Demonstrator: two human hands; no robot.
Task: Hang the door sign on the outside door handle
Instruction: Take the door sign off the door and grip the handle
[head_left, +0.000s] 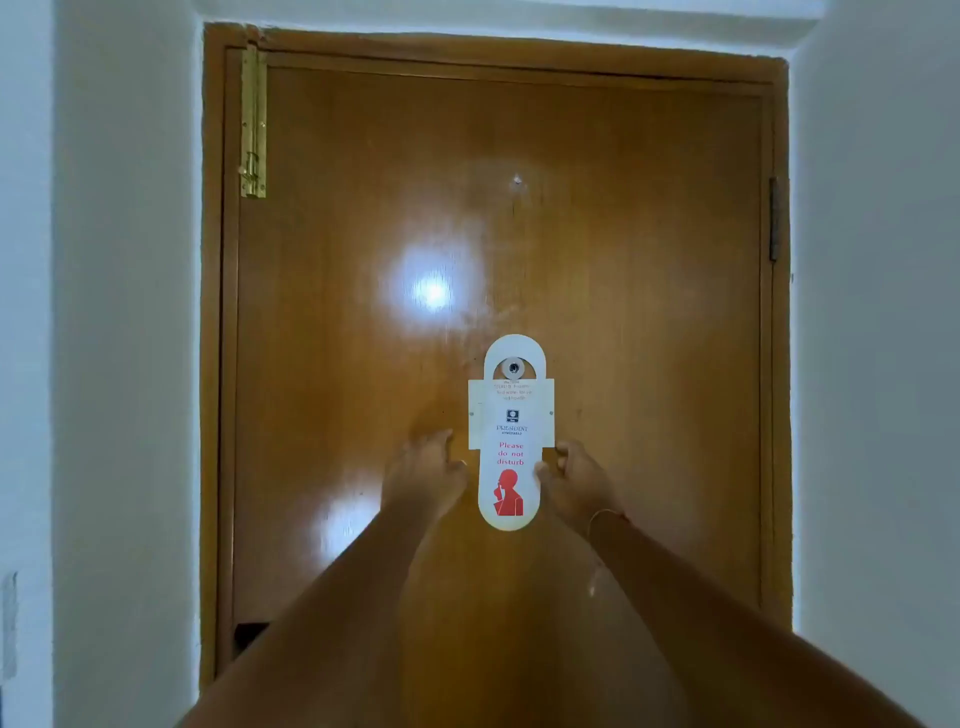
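A white door sign with red "Please do not disturb" lettering and a red figure hangs flat against the brown wooden door. Its top loop sits around a small round peephole. My right hand is at the sign's lower right edge, thumb and fingers closed on that edge. My left hand is just left of the sign, slightly blurred, with its fingers loosely curled and a small gap to the sign's edge. No door handle is in view.
A brass slide bolt is fixed at the door's upper left corner. A dark hinge shows on the right side of the frame. White walls flank the door on both sides.
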